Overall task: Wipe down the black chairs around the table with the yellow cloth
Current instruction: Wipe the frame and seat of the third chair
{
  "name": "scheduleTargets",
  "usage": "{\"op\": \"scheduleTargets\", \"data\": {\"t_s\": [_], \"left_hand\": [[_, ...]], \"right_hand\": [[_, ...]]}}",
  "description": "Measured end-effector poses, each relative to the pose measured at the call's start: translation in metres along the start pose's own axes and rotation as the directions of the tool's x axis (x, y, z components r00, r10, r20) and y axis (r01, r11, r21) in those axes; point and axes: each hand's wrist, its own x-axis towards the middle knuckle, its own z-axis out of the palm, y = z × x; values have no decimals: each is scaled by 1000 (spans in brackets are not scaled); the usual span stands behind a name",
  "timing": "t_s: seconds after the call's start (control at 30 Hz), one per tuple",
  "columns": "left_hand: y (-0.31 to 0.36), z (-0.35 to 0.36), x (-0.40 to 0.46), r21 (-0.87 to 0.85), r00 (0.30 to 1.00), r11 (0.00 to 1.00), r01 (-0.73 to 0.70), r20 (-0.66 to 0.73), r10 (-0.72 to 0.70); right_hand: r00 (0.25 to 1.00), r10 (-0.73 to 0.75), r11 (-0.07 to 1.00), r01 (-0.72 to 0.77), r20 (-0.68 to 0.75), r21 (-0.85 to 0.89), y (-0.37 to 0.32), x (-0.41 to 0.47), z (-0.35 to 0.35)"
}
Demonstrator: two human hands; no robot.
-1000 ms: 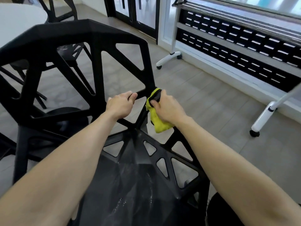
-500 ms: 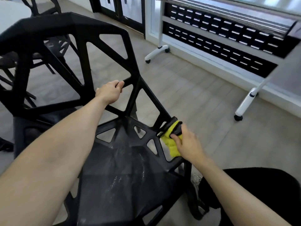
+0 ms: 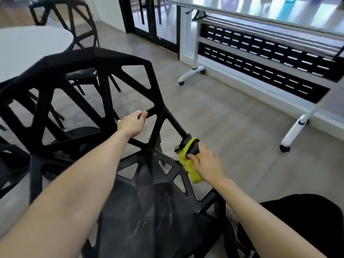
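Observation:
A black lattice chair [image 3: 104, 75] stands right in front of me, its dusty seat low in the head view. My left hand [image 3: 133, 124] grips a crossbar of the backrest near its lower right corner. My right hand [image 3: 206, 162] holds the yellow cloth [image 3: 189, 164] wrapped round the slanted bar on the chair's right side, where the backrest meets the seat edge. Part of the cloth hangs below the hand.
A white round table [image 3: 28, 47] is at the upper left with more black chairs [image 3: 65, 15] behind and beside it. A folding table on white wheeled legs [image 3: 193, 71] stands along the right wall. Wood floor lies between. A dark rounded object [image 3: 301, 216] sits at the lower right.
My right hand slid the cloth down the chair's right bar from the backrest toward the seat edge, then slightly back up. My left hand kept its grip on the crossbar.

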Motion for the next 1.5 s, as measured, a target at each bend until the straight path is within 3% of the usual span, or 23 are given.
{"op": "scheduleTargets", "data": {"t_s": [0.17,0.43,0.63,0.77,0.87,1.03,1.1,1.23,1.3,1.37,1.4,1.47,1.5], "left_hand": [[9,-5,-23,-24,998,1000,-5,59,6],[8,-3,-33,-87,997,996,11,78,-5],[6,0,-31,-47,999,999,-9,44,11],[3,0,-34,-50,998,998,-28,50,31],[7,-8,-40,-56,994,998,-30,99,35],[-1,-27,-53,-81,975,995,-58,211,74],[-4,-34,-63,-82,968,993,-82,230,99],[-11,-54,-84,-35,949,994,-99,298,105],[-15,-72,-93,-25,933,991,-130,335,130],[-20,-93,-102,6,949,983,-185,260,177],[-22,-106,-107,37,971,978,-204,134,197],[-35,-137,-115,119,942,972,-202,-247,226],[-47,-153,-117,168,867,968,-184,-436,241]], "right_hand": [[996,26,999,-22,83,-41,1,-15,-8],[992,-101,989,92,75,117,-98,112,-16],[976,-109,932,166,-188,323,-108,129,-19],[873,-52,793,332,-486,511,-163,164,-50],[905,-156,790,355,-395,500,-185,174,-45],[970,-207,916,239,-131,322,-127,147,-5],[974,-207,918,225,-90,325,-127,151,-16],[908,-234,875,353,-349,333,-178,179,-66],[843,-371,856,473,-388,209,-226,198,-93],[794,-550,815,578,-260,43,-268,211,-99],[778,-604,796,600,-174,-79,-281,213,-95],[770,-628,762,578,-116,-291,-288,210,-83],[753,-642,749,574,-147,-331,-285,207,-77]]}}
